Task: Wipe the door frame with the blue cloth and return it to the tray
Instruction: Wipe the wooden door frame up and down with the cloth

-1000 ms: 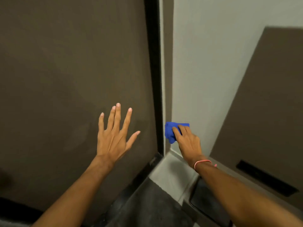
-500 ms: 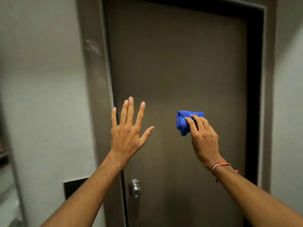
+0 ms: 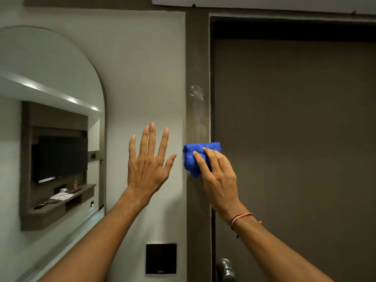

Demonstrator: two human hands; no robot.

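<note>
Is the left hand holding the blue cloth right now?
No. The left hand is open and empty by the wall; the right hand presses the blue cloth on the door frame.

Head view, close to door frame (image 3: 198,78) — facing it, perhaps slightly upward

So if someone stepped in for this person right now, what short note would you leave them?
Left hand: open, fingers spread, empty, raised in front of the wall.
Right hand: holds the blue cloth against the left upright of the door frame.
Done: can't tell how much is clean.
Left: whitish smudges show on the frame above the cloth, so wipe upward, then put the cloth back in the tray, which is out of view.
</note>
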